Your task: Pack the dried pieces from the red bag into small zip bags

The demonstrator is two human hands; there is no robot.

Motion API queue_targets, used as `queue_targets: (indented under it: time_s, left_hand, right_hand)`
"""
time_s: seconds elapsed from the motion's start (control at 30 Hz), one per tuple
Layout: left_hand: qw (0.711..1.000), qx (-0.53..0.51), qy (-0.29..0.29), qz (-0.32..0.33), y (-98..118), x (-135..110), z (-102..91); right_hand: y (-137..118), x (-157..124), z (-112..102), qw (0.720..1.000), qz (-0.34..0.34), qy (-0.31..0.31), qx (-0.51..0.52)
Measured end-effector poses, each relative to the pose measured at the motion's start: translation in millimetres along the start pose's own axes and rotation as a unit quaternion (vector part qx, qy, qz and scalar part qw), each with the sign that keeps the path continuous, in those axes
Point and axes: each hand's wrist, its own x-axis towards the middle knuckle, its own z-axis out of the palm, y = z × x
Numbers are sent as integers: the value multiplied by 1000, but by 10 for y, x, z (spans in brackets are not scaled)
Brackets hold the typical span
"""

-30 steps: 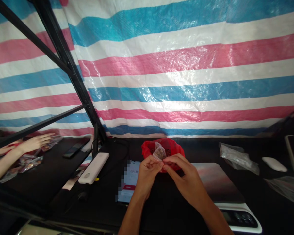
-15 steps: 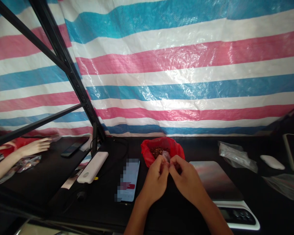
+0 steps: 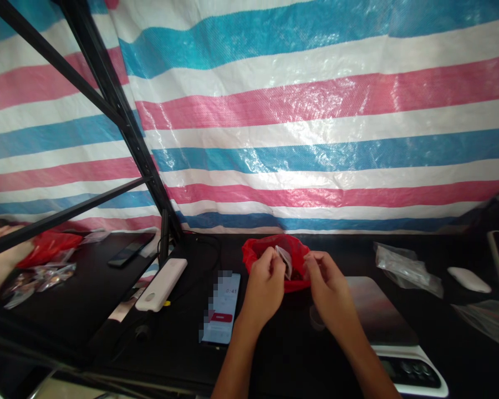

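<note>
A red plastic bag (image 3: pixel 253 253) stands on the black table with its mouth open; earlier, brown bits showed inside it. Over its mouth, my left hand (image 3: pixel 266 285) pinches a small clear plastic bag (image 3: pixel 285 261), which looks whitish at its edge. My right hand (image 3: pixel 330 288) is at the right rim of the red bag, thumb and fingertips together; whether they grip that rim or something else is hidden. Below my right hand lies a clear round piece (image 3: pixel 316 318), partly covered by it.
A digital scale (image 3: pixel 382 310) sits to the right, with clear plastic bags (image 3: pixel 407 267) and a white mouse-like object (image 3: pixel 469 279) beyond. Left are a lit phone (image 3: pixel 222 310), a white power bank (image 3: pixel 161 284) and a black rack post (image 3: pixel 135 147). Another person's hand (image 3: pixel 8 252) works beside another red bag.
My hands have parted: the right moved right to the red bag's rim, the left kept the small bag. The other person's arm drew back left. The view shifted slightly.
</note>
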Motion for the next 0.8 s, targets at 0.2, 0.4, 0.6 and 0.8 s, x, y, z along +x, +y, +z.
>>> queue_targets:
  time_s: [0.2, 0.4, 0.6, 0.8]
  left_hand:
    - [993, -106, -34, -36, 53, 322, -55]
    - [970, -229, -36, -75, 3, 595, -115]
    - [989, -117, -64, -63, -117, 727, -229]
    - [980, 195, -17, -33, -197, 689, -410]
  right_hand:
    - [39, 298, 96, 961, 183, -114, 172]
    - [-86, 654, 101, 956, 158, -220, 116]
    - [-138, 829, 39, 965, 126, -172, 152]
    - [111, 973, 60, 995, 43, -84, 9]
